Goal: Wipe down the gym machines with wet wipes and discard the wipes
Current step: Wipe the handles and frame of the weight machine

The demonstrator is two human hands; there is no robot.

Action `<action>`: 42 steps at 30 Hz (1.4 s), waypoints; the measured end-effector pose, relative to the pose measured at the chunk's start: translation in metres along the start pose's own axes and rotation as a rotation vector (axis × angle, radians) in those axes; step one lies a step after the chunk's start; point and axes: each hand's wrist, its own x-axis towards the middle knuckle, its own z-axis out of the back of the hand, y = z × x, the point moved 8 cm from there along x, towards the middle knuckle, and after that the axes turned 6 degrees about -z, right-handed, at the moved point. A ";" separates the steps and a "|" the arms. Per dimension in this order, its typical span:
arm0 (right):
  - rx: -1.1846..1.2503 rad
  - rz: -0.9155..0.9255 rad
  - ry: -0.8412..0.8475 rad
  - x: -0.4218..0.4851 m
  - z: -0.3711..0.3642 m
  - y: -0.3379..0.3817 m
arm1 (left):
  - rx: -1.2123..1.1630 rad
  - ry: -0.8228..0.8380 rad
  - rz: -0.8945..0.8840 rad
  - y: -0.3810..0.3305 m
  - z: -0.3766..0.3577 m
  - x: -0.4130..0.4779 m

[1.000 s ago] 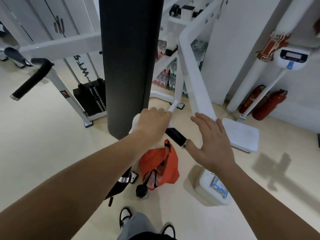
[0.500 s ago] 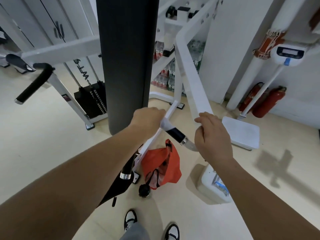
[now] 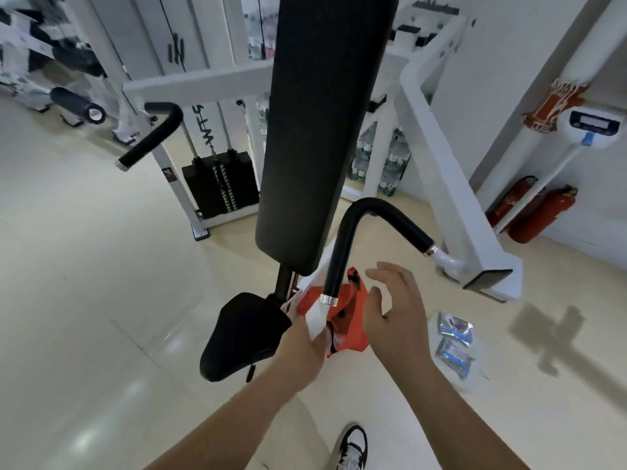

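Gripping a white wipe (image 3: pixel 314 318) at the orange bag (image 3: pixel 349 325), my left hand (image 3: pixel 300 344) is closed beside the black seat (image 3: pixel 244 334). My right hand (image 3: pixel 395 310) hovers spread, empty, just right of the bag, below the black handle (image 3: pixel 359 228).

Under me the cream tiled floor (image 3: pixel 84 300) carries the white machine frame (image 3: pixel 475 239). A clear bag of wet-wipe packets (image 3: pixel 454 344) lies near my shoe (image 3: pixel 353 447), and two red fire extinguishers (image 3: pixel 539 215) rest by the wall.
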 end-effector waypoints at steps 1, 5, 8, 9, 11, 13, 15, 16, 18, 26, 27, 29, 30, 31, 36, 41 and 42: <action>0.054 -0.054 0.039 -0.013 -0.012 0.013 | -0.128 0.051 0.022 0.011 0.010 -0.016; 0.337 -0.456 0.327 -0.064 -0.083 0.060 | -0.525 0.047 0.015 0.027 0.104 -0.057; 0.435 -0.777 0.594 -0.115 -0.145 0.087 | -0.729 0.023 0.003 0.053 0.163 -0.080; 0.474 -0.814 0.660 -0.128 -0.164 0.098 | -0.796 0.031 0.002 0.065 0.177 -0.087; 0.554 -0.825 0.727 -0.147 -0.193 0.118 | -0.883 0.070 -0.007 0.087 0.191 -0.096; 0.615 -0.828 0.733 -0.156 -0.211 0.131 | -0.945 0.039 0.019 0.104 0.205 -0.098; 0.586 -0.790 0.743 -0.156 -0.222 0.143 | -1.003 0.003 0.064 0.116 0.213 -0.094; 0.541 -0.761 0.737 -0.151 -0.226 0.148 | -1.025 0.040 0.060 0.115 0.215 -0.091; 0.456 -0.728 0.675 -0.135 -0.233 0.154 | -1.024 0.083 0.061 0.112 0.223 -0.083; 0.514 -0.755 0.525 -0.045 -0.293 0.199 | -0.838 -0.216 0.145 0.146 0.323 -0.011; 0.530 -0.753 0.541 -0.034 -0.304 0.209 | -0.860 -0.225 0.134 0.145 0.337 -0.002; 0.581 -0.786 0.611 -0.015 -0.329 0.229 | -0.913 -0.249 0.092 0.140 0.367 0.015; 0.618 -0.823 0.683 -0.010 -0.343 0.239 | -0.930 -0.252 0.076 0.136 0.381 0.023; 0.659 -0.853 0.767 -0.005 -0.357 0.248 | -0.950 -0.241 0.053 0.131 0.394 0.031; 0.779 -0.860 0.908 0.017 -0.415 0.280 | -0.820 -0.194 -0.063 0.110 0.452 0.070; 0.748 -0.763 0.546 0.073 -0.465 0.310 | -0.772 -0.132 -0.044 0.130 0.521 0.141; 0.727 -0.743 0.483 0.083 -0.473 0.319 | -0.736 -0.120 -0.037 0.134 0.537 0.154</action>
